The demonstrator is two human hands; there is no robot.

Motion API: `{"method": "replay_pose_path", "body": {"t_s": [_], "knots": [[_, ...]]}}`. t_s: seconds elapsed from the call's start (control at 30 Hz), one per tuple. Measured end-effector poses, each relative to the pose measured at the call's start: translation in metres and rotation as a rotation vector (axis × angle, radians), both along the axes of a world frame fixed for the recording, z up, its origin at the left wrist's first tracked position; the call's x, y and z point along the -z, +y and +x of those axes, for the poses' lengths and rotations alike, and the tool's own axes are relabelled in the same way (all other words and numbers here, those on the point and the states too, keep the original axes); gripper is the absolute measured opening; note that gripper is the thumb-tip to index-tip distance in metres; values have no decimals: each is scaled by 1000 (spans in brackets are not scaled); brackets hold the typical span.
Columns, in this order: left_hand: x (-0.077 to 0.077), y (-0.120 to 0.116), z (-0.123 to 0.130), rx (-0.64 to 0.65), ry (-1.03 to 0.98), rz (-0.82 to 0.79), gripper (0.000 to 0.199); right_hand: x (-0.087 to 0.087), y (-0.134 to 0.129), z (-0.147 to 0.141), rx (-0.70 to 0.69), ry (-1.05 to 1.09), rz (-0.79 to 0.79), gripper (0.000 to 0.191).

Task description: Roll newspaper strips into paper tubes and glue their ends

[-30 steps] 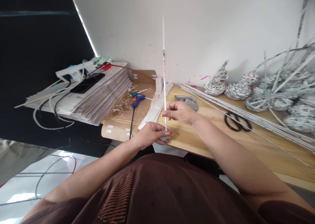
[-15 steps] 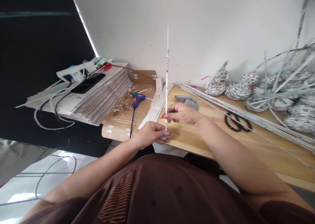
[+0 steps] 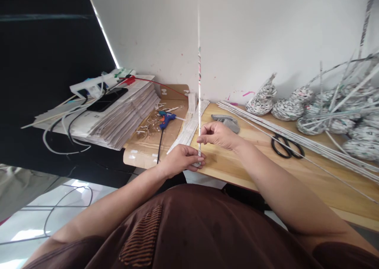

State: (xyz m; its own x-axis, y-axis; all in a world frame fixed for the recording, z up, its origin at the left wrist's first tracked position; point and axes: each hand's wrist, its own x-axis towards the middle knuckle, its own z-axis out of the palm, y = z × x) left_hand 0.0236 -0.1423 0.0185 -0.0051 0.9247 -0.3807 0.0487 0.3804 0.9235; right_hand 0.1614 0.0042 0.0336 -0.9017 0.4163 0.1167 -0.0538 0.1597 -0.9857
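A long, thin rolled-paper stick (image 3: 199,91) stands upright in front of me, its top fading against the white wall. My right hand (image 3: 216,135) pinches it between thumb and fingers a short way above its lower end. Just below, my left hand (image 3: 187,158) is closed around a small greyish woven paper piece (image 3: 196,165) at the foot of the stick. Most of that piece is hidden by the fingers.
Behind the hands lie flat paper strips (image 3: 189,121), a blue glue gun (image 3: 167,120) on cardboard (image 3: 139,157), and a grey cloth-like item (image 3: 226,123). Rightward are black-handled scissors (image 3: 287,146), paper sticks (image 3: 266,129) and woven paper shapes (image 3: 262,97). A paper stack (image 3: 124,123) stands left.
The paper stick has shifted slightly left at its upper part and now reaches higher in view. My right fingers have closed more tightly on it; the left hand has barely moved.
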Motion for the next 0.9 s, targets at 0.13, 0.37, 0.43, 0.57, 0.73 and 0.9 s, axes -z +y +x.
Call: {"method": "replay_pose_path", "body": {"t_s": [0.13,0.37,0.43,0.57,0.73,0.9], "knots": [[-2,0,0,-9,-13,4,31,-3,-2,0,-141,-62,-23,25],[-7,0,-1,-5,-17,15,31,-2,-4,-1,-57,-8,-19,25],[-8,0,-1,-2,-15,14,31,-2,-4,0,-136,-39,-35,25],[-8,-1,-1,2,-5,16,33,-1,-7,-2,-134,-52,19,27],[-11,0,-3,-18,19,31,33,4,2,-3,208,-29,271,38],[-16,0,-9,-21,31,37,32,26,38,10,773,-520,975,51]]}}
